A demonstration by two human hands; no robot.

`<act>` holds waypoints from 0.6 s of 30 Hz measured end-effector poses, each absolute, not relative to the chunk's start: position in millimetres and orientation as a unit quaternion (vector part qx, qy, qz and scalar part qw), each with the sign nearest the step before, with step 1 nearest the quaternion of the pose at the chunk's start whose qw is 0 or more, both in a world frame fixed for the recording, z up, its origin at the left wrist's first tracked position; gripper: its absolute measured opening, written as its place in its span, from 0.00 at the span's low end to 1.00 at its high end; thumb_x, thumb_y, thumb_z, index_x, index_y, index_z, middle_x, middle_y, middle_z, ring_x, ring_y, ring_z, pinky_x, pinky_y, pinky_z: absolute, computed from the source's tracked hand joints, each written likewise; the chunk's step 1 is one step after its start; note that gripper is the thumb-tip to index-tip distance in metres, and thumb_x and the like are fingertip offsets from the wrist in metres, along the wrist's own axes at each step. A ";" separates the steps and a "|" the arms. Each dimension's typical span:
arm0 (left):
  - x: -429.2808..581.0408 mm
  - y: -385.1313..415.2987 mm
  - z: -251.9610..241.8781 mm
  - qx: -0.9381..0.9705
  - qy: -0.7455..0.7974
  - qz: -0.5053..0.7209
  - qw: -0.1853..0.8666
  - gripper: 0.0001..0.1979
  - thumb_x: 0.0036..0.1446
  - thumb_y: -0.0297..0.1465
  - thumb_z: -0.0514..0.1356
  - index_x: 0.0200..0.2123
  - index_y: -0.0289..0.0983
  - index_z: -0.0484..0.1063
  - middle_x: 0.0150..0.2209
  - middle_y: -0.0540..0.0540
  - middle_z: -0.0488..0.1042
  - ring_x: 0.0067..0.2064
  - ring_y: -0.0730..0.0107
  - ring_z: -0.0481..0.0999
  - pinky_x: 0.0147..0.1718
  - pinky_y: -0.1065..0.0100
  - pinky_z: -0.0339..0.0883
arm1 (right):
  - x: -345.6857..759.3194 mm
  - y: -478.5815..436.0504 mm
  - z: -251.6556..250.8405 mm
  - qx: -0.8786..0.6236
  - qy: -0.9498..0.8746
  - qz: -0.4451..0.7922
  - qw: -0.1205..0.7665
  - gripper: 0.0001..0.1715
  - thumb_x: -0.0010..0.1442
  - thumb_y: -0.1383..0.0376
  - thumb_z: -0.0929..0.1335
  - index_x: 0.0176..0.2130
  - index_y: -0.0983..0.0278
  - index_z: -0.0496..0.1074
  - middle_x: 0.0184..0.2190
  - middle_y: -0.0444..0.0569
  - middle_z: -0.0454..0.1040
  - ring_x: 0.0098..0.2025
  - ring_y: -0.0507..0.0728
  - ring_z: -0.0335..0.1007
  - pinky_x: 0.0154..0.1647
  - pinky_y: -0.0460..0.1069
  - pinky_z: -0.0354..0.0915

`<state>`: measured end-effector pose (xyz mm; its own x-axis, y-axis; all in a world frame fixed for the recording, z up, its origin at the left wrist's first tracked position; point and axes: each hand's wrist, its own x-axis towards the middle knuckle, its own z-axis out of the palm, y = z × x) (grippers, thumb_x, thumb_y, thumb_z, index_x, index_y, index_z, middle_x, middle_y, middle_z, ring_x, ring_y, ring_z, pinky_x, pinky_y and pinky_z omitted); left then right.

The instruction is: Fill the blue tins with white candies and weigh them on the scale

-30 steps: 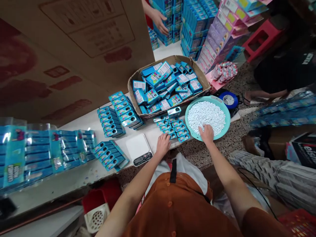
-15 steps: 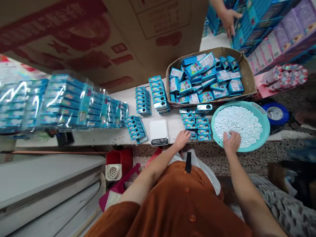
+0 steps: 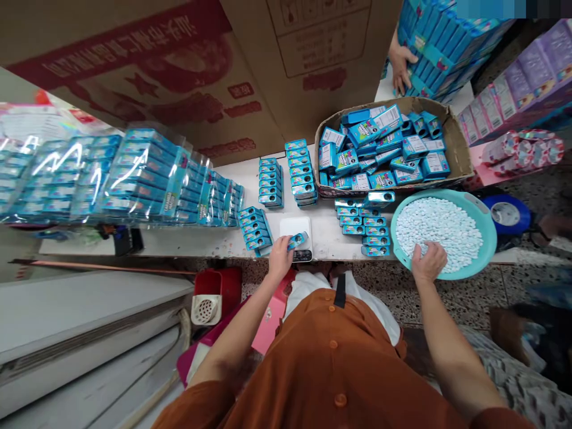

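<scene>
Blue tin (image 3: 297, 241) pinched in left hand (image 3: 280, 259), right hand (image 3: 429, 262) seemingly cupped on white mints (image 3: 440, 229)

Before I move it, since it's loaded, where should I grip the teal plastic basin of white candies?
Grip the slotted handle in the rim of the teal plastic basin, reaching over from the far side. The moulded slot offers a ready hold and sits clear of the white candies. Your right hand is already at the near edge, so it could probably support the opposite rim.
</scene>
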<state>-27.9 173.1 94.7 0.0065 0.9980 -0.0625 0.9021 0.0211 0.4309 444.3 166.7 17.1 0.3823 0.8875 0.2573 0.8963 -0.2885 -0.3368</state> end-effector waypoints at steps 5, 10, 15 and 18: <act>-53.0 200.8 79.9 0.708 0.673 0.115 0.180 0.21 0.54 0.26 0.56 0.53 0.37 0.64 0.49 0.39 0.71 0.52 0.53 0.68 0.52 0.55 0.64 | 430.4 149.1 18.1 -0.810 -0.539 -0.029 0.228 0.22 0.62 0.54 0.61 0.47 0.68 0.68 0.50 0.65 0.66 0.55 0.67 0.58 0.54 0.64 0.54; -55.2 214.1 62.4 0.693 0.684 0.105 0.200 0.22 0.53 0.26 0.57 0.53 0.36 0.64 0.48 0.37 0.71 0.51 0.52 0.69 0.51 0.54 0.65 | 420.0 127.7 23.9 -0.814 -0.534 -0.037 0.227 0.22 0.62 0.54 0.61 0.46 0.68 0.68 0.51 0.64 0.66 0.56 0.67 0.58 0.55 0.65 0.54; -56.9 206.3 64.8 0.696 0.680 0.126 0.193 0.35 0.49 0.28 0.62 0.60 0.37 0.55 0.53 0.37 0.66 0.56 0.50 0.64 0.55 0.51 0.61 | 417.5 121.5 32.2 -0.819 -0.524 -0.029 0.233 0.23 0.62 0.53 0.61 0.46 0.68 0.67 0.51 0.65 0.66 0.55 0.67 0.59 0.55 0.65 0.54; -62.9 185.3 71.8 0.689 0.690 0.150 0.163 0.38 0.48 0.31 0.64 0.62 0.37 0.52 0.56 0.36 0.62 0.59 0.48 0.59 0.58 0.49 0.57 | 418.4 126.3 33.5 -0.818 -0.523 -0.022 0.240 0.24 0.62 0.53 0.60 0.47 0.68 0.67 0.50 0.65 0.66 0.55 0.67 0.59 0.55 0.65 0.53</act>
